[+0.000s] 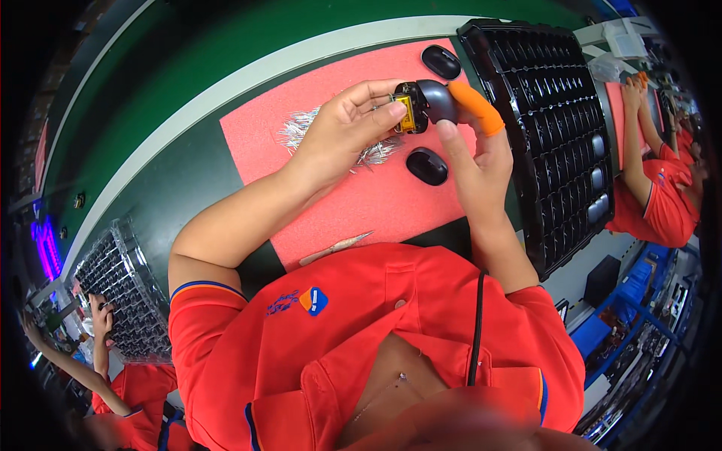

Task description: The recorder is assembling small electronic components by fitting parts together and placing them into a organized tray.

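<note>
The left hand (344,129) is curling, thumb and fingers nearly closed, and is gripping a small black module (408,113) with a yellow panel on its side. The right hand (483,165), its index finger wearing an orange finger cot (477,109), is half closing around a glossy dark rounded shell (438,101), the thumb pressing its near side. Module and shell are meeting above the worktop (197,169), over the far right part of a pink foam mat (391,207); whether they are joined, I cannot tell.

One oval black case (441,62) is lying by the mat's far right corner, and another (427,166) is lying just nearer than the held parts. Thin silvery pins (299,129) are lying in a loose heap under and beside the left hand. A slender pointed tool (335,248) is resting near the mat's near edge.

Beyond the mat's right edge, a black compartment tray (556,158) is holding a few glossy dark shells (598,178) along its right side. Past the left end, a co-worker's hand (101,316) is touching another compartment tray (128,301).
</note>
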A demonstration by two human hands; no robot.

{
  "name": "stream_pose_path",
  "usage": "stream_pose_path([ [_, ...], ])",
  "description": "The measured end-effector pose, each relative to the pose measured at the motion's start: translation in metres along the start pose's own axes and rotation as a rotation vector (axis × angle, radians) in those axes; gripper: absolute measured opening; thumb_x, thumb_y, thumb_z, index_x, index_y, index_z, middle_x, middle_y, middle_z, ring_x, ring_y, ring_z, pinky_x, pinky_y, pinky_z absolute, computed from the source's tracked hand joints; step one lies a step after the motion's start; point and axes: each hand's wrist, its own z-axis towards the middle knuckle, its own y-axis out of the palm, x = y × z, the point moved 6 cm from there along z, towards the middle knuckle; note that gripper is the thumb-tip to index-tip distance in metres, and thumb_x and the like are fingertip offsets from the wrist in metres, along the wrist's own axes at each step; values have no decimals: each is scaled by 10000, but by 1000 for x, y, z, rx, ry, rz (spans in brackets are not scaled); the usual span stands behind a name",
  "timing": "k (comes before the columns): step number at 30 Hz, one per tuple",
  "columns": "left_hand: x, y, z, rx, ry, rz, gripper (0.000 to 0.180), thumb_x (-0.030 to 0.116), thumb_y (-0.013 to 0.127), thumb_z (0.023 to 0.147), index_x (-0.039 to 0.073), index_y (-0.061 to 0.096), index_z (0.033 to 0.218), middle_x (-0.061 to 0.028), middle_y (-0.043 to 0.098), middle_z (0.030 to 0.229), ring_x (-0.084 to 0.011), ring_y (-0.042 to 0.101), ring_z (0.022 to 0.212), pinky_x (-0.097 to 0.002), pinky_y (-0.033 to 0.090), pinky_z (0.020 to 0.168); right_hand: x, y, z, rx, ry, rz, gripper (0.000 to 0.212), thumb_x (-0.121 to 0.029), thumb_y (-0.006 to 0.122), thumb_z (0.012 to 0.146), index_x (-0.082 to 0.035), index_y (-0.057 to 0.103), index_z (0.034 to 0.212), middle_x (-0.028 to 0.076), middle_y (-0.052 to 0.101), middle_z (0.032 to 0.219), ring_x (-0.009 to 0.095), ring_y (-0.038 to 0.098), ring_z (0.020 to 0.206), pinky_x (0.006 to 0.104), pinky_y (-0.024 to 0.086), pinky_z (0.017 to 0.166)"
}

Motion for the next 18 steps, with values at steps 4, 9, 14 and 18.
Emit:
stream_pose_path([
  [4, 0, 3, -2, -28, -22, 0, 357, 175, 563, 933, 48, 493, 1259, -46, 581, 1155, -109, 571, 1044, -267, 468, 904, 4, 4, 1, -8, 49, 29, 389, -130, 701, 807, -18, 593, 1163, 113, 618, 1038, 207, 575, 930, 308, 449, 850],
  [9, 0, 3, -4, 0, -9, -26, 356, 150, 571, 925, 46, 492, 1257, -37, 581, 1122, -100, 564, 1046, -254, 475, 889, 6, 4, 1, -14, 49, 22, 395, -145, 707, 805, -22, 591, 1162, 112, 618, 1014, 205, 575, 941, 312, 450, 848],
  [14, -3, -1, -5, 33, 16, -36, 374, 160, 593, 914, 33, 505, 1255, -51, 584, 1135, -99, 580, 1000, -251, 480, 874, 9, 6, 2, -72, 120, -16, 449, -163, 726, 791, -27, 554, 1183, 93, 623, 996, 180, 604, 899, 306, 457, 852],
  [18, -3, -3, -3, 44, 10, -35, 446, 186, 604, 914, 21, 483, 1310, -55, 591, 1133, -87, 583, 958, -232, 479, 846, 14, 9, 4, -93, 274, 155, 444, -155, 728, 792, -17, 549, 1174, 85, 636, 987, 148, 624, 854, 279, 476, 819],
])
